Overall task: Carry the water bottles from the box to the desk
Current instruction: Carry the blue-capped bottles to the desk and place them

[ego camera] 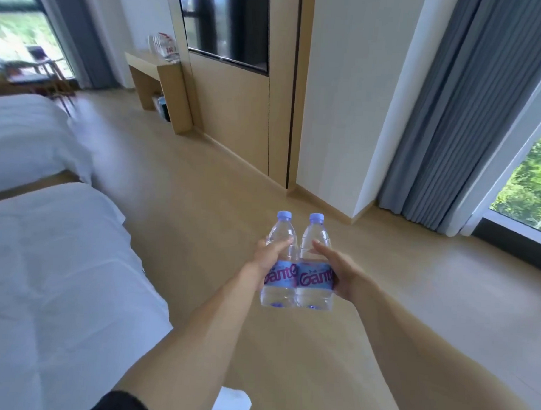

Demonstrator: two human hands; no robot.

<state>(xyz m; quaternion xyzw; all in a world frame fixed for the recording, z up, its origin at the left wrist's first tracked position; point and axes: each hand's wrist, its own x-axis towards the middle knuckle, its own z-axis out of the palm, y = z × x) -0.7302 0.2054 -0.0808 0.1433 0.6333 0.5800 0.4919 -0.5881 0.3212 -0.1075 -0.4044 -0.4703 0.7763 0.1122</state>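
Two clear water bottles with pale blue caps and blue-pink labels stand upright side by side in front of me, above the floor. My left hand (pixel 268 254) grips the left bottle (pixel 279 282) round its middle. My right hand (pixel 342 271) grips the right bottle (pixel 314 285) the same way. The bottles touch each other. The wooden desk (pixel 145 64) stands far off at the back left against the wall, with several bottles (pixel 164 46) on its top. The box is not in view.
Two beds with white sheets (pixel 43 272) lie along the left. A wood panel with a dark screen (pixel 227 26) lines the wall ahead. Grey curtains (pixel 459 114) and a window are on the right. Open wood floor (pixel 202 183) leads to the desk.
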